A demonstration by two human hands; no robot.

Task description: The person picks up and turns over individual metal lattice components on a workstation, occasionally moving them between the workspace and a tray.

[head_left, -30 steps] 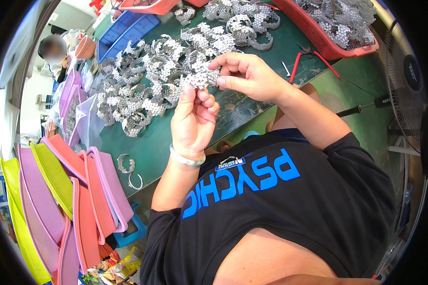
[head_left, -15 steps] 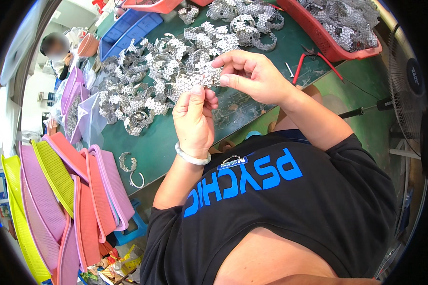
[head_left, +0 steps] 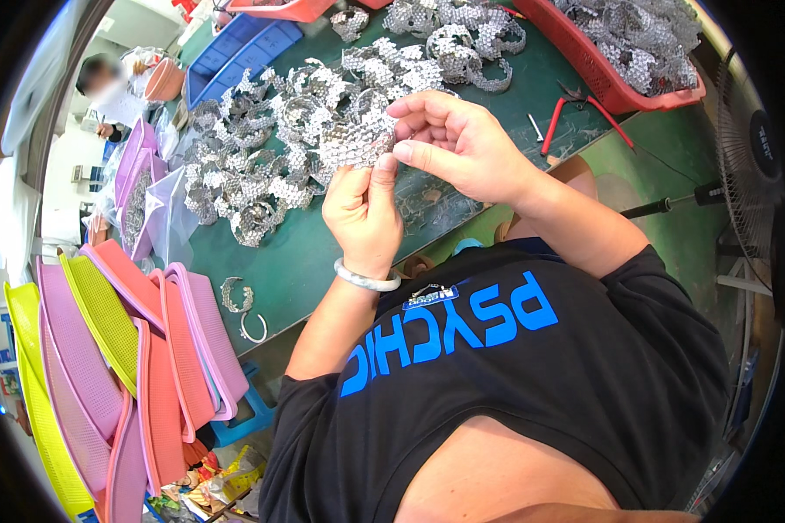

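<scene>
A silver honeycomb-patterned cuff bracelet [head_left: 356,144] is pinched between the thumb and fingers of my left hand [head_left: 362,209], just above the table. At the bracelet's right edge, the curled fingers and thumb of my right hand [head_left: 467,144] grip its rim, the fingertips partly hidden. Behind and to the left lies a heap of similar silver bracelets [head_left: 257,196]. Two loose curved pieces, a partial silver band [head_left: 235,296] and a thin ring [head_left: 254,329], rest near the table's left front edge.
Red-handled pliers [head_left: 576,113] and a small white stick [head_left: 535,128] lie right of my hands. A red basket [head_left: 576,57] full of bracelets stands behind them. Stacked coloured baskets [head_left: 161,366] are at the left, a fan [head_left: 750,157] at the right. Another person [head_left: 105,96] is far left.
The bracelet has been turned so its broad patterned face shows more. My left hand has shifted slightly right and its fingers have closed further under the band. The right hand stays nearly in place.
</scene>
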